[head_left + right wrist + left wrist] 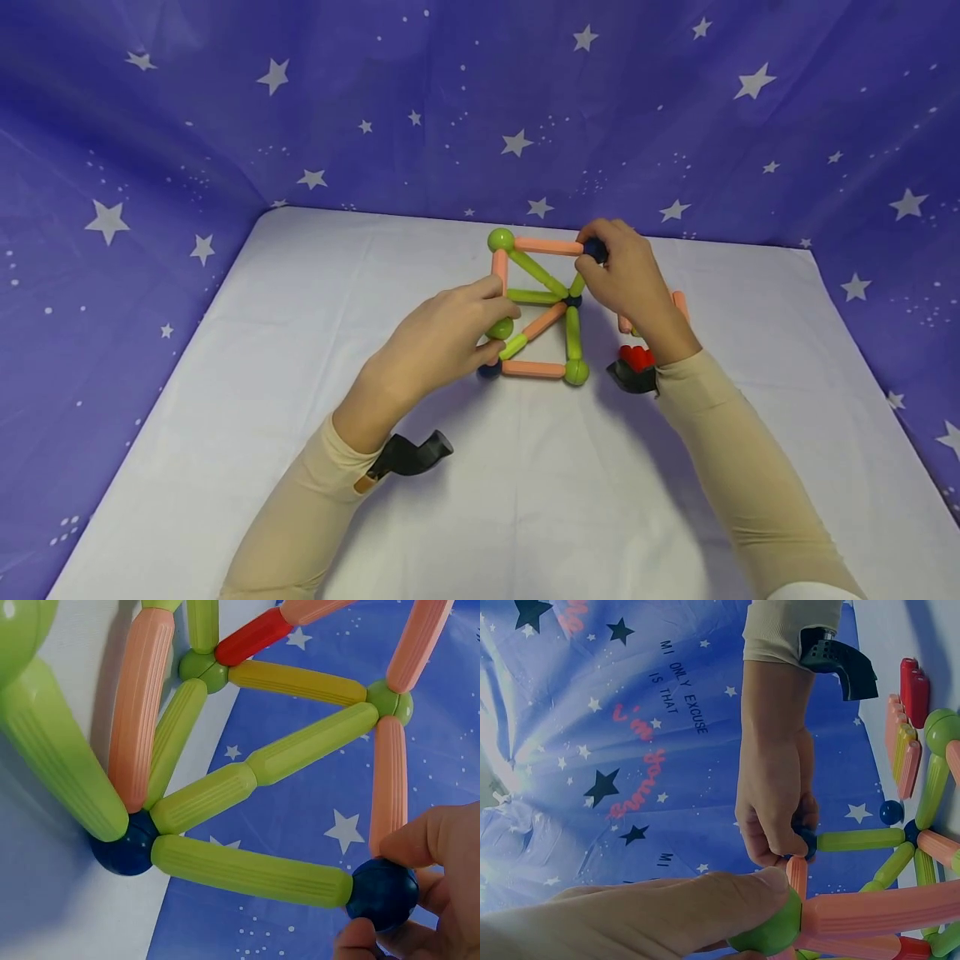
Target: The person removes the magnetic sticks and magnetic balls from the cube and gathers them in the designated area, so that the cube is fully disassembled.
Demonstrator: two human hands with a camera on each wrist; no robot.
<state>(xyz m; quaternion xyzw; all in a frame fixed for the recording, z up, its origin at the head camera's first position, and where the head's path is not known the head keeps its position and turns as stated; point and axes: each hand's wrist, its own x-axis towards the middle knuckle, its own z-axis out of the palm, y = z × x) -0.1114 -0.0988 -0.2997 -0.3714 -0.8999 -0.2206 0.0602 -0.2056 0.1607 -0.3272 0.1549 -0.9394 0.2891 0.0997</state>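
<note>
A frame of magnetic rods and balls (534, 369) stands on the white table, mixing pink, green, yellow and red rods. With thumb and fingers, my right hand (630, 271) pinches a dark blue ball (382, 894) at its far right corner. A green rod (251, 871) and a pink rod (389, 780) meet at that ball. At the frame's left side, my left hand (442, 337) grips a green ball (769, 930), its thumb lying over the top. Another dark blue ball (126, 844) joins several rods near the middle. My left fingers hide part of the near left side.
Right of the frame lie loose red rods (915, 691), pink rods (907, 769) and a yellow rod (901, 746), partly behind my right wrist in the head view. A loose dark blue ball (891, 812) lies near them. A starry blue cloth (517, 108) hangs behind the table.
</note>
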